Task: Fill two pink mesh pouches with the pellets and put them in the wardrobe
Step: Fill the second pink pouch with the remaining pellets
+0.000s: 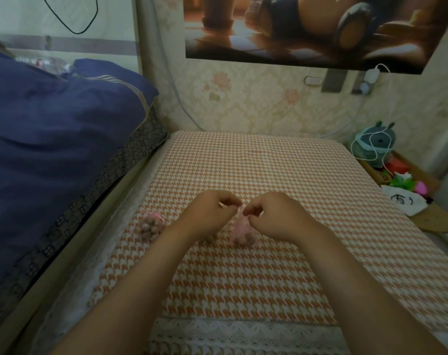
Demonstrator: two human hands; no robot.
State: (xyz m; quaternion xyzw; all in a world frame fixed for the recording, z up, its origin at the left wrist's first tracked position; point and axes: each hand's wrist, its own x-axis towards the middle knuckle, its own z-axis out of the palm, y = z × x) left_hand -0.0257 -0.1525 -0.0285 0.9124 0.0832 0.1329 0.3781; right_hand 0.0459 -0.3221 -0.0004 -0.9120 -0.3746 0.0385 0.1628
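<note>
We judge that an uneven pull could tip the pellet-filled pink mesh pouch (241, 233) at the tabletop's (243, 283) centre and spill pellets. Above it, the left hand (211, 213) and right hand (275, 217) arch knuckles-up, fingers curled, apparently pinching its drawstring (240, 207). The second filled pouch (153, 225) lies toward the left edge.

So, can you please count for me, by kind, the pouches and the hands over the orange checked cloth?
Pink mesh pouches: 2 (left pouch, middle pouch)
Hands: 2 (left hand, right hand)
Total: 4
</note>
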